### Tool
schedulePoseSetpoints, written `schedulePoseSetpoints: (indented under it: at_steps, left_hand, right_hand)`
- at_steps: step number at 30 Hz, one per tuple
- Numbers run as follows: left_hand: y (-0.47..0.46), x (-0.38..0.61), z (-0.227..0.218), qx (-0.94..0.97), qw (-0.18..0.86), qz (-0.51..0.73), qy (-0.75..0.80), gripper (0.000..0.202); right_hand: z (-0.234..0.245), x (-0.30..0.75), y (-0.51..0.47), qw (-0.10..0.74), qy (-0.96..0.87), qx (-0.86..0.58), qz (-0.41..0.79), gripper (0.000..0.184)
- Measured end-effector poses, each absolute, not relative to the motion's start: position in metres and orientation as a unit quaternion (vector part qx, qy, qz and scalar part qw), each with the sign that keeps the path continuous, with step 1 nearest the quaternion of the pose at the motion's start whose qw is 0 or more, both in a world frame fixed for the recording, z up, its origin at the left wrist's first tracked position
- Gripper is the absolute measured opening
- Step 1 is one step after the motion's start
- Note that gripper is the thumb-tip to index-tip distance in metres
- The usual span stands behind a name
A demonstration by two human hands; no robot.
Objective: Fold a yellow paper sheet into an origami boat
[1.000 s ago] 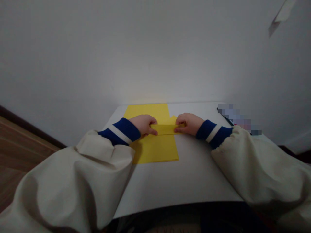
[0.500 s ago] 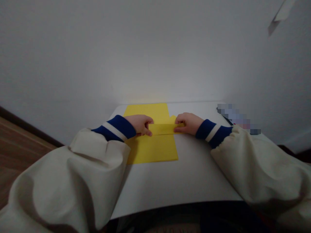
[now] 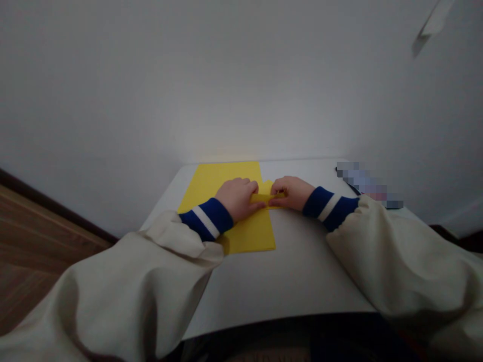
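Left hand (image 3: 237, 198) and right hand (image 3: 297, 192) pinch a yellow strip (image 3: 260, 198); yellow paper (image 3: 222, 175) partly beneath.

I'm seeing room on the near tabletop (image 3: 283, 284); left hand (image 3: 237, 199) and right hand (image 3: 297, 193) are crowding the yellow strip (image 3: 260, 198), wall (image 3: 256, 90) blocking behind.

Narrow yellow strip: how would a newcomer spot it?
On the white table lies a broad yellow sheet. At its right edge, the left hand and right hand nearly meet. Between them is the narrow yellow strip, far slimmer than the sheet and held by both.
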State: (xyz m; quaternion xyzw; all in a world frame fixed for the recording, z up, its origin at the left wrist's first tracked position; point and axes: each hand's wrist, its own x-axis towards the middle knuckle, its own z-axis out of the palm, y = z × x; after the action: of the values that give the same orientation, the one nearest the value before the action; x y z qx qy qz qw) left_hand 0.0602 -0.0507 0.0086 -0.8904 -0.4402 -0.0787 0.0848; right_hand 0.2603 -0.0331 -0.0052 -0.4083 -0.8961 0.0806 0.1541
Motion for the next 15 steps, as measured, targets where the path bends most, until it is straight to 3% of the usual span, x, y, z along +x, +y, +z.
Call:
schedulePoseSetpoints:
  at_steps: [6,15]
  left_hand:
    - [-0.044,0.058,0.005,-0.905,0.105,-0.032,-0.411,0.036]
    - [-0.044,0.051,-0.003,-0.905,0.061,-0.060,-0.416,0.032]
  right_hand:
    - [0.002,0.259,-0.037,0.113,-0.887,-0.440,0.080,0.028]
    - [0.012,0.270,-0.033,0.006,-0.859,-0.497,0.120,0.038]
